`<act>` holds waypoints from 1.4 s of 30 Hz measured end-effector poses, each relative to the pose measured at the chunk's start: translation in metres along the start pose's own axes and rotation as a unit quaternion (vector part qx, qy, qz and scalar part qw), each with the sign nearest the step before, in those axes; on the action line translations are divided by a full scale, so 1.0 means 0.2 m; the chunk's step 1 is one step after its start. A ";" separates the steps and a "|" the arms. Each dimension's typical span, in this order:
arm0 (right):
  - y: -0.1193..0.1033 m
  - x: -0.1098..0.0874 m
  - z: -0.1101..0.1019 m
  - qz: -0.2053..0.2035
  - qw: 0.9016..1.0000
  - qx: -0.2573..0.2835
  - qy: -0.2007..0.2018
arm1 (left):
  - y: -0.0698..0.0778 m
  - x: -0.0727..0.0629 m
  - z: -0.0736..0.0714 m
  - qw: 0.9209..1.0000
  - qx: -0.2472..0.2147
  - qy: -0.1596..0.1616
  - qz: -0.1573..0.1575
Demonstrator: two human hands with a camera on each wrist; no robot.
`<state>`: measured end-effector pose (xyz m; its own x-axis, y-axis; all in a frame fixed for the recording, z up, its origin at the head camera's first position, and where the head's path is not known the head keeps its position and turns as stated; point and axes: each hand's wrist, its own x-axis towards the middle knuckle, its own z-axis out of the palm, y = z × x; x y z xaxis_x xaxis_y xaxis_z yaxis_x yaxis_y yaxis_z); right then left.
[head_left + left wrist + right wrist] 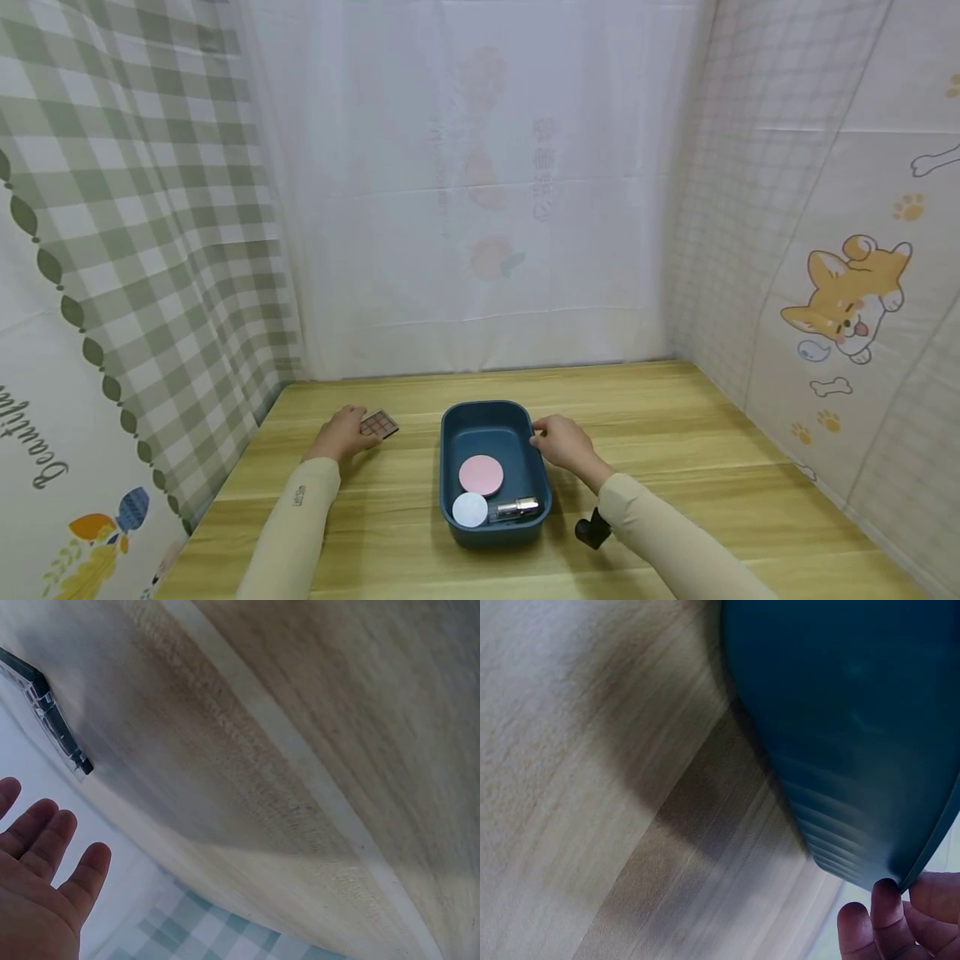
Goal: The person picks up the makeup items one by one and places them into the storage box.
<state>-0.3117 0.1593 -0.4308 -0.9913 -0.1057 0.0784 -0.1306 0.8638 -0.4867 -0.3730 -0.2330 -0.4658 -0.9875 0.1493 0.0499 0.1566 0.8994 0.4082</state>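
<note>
My left hand (341, 433) is beside an eyeshadow palette (379, 423) on the table, at its left. In the left wrist view the loosely spread fingers (88, 874) are apart from the palette (60, 724), which shows edge-on with a dark side and a clear lid. My right hand (564, 443) pinches the right rim of a dark blue bin (491, 408), thumb and finger across its edge (885, 847). Inside the bin's near half lie a pink round disc (481, 475), a white round disc (470, 510) and a clear tube with a silvery end (516, 509).
The bin stands mid-table on a wood-grain tabletop (390, 533). A white curtain (480, 317) hangs behind, a green checked one (150, 208) at left, and a dog-print one (847, 317) at right. A small black object (592, 530) is at my right wrist.
</note>
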 end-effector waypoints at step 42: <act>0.02 0.01 0.00 0.000 1.000 0.004 -0.002 | 0.08 0.05 0.03 0.998 0.024 -0.059 0.015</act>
<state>-0.3148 0.1631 -0.4324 -0.9913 -0.1072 0.0758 -0.1307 0.8601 -0.4931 -0.3797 -0.2146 -0.4632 -0.9742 0.2210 -0.0468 0.1893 0.9118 0.3643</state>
